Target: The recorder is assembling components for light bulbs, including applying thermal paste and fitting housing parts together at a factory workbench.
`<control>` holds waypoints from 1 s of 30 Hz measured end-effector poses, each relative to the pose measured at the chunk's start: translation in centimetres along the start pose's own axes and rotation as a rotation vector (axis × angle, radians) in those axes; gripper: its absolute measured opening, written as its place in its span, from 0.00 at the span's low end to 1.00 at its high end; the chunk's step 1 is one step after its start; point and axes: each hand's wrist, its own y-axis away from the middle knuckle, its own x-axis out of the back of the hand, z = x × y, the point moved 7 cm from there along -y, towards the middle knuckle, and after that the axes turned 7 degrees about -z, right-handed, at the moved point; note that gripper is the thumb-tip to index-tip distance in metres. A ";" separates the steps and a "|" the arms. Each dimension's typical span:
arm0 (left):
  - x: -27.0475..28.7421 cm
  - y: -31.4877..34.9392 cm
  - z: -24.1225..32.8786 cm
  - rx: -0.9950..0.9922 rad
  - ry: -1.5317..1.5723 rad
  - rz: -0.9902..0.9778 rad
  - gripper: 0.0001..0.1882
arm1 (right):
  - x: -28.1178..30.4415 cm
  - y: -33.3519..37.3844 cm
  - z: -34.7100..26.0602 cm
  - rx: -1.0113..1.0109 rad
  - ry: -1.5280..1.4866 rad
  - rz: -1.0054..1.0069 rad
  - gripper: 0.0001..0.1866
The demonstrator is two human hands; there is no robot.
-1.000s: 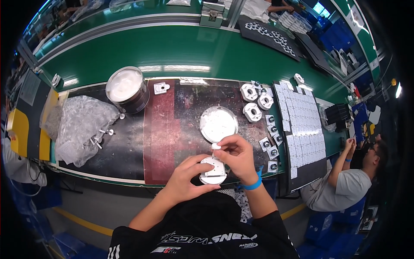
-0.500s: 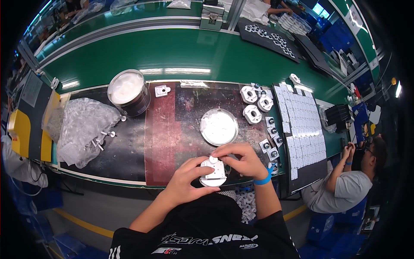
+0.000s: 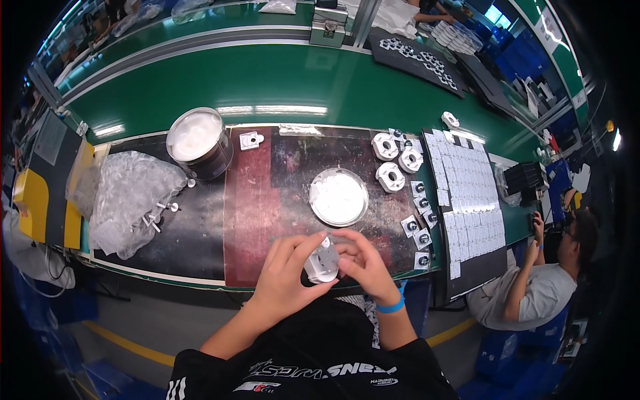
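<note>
Between my hands, over the near edge of the bench, is a white plastic housing (image 3: 323,262) with a flat plate face and a small round white knob at its top. My left hand (image 3: 285,275) grips it from the left, thumb along its lower side. With curled fingers my right hand (image 3: 365,265), blue band at the wrist, holds the right side of the same housing. Part of the housing is hidden by the fingers. Just beyond stands a round clear dish (image 3: 339,197) of white grease-like material.
A tub of white paste (image 3: 199,143) and a clear bag of white stemmed parts (image 3: 133,200) are at left. To the right lie several white ring housings (image 3: 390,177), small square parts (image 3: 421,239) and a black board with white cards (image 3: 467,180). A co-worker (image 3: 533,280) sits at far right.
The housing has tilted and turned between my hands. My right hand has moved from the knob down to the housing's right side. The co-worker's hands have shifted.
</note>
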 end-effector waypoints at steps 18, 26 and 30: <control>0.6 -13.4 -7.8 0.077 0.044 0.082 0.51 | 5.5 2.5 3.0 0.199 0.211 0.382 0.14; -2.6 -28.9 -22.9 0.116 -0.198 -0.002 0.55 | 4.2 3.4 2.4 0.327 0.604 0.427 0.04; -3.9 -30.8 -26.3 0.147 -0.313 -0.121 0.57 | 3.0 3.8 1.4 0.372 0.714 0.430 0.05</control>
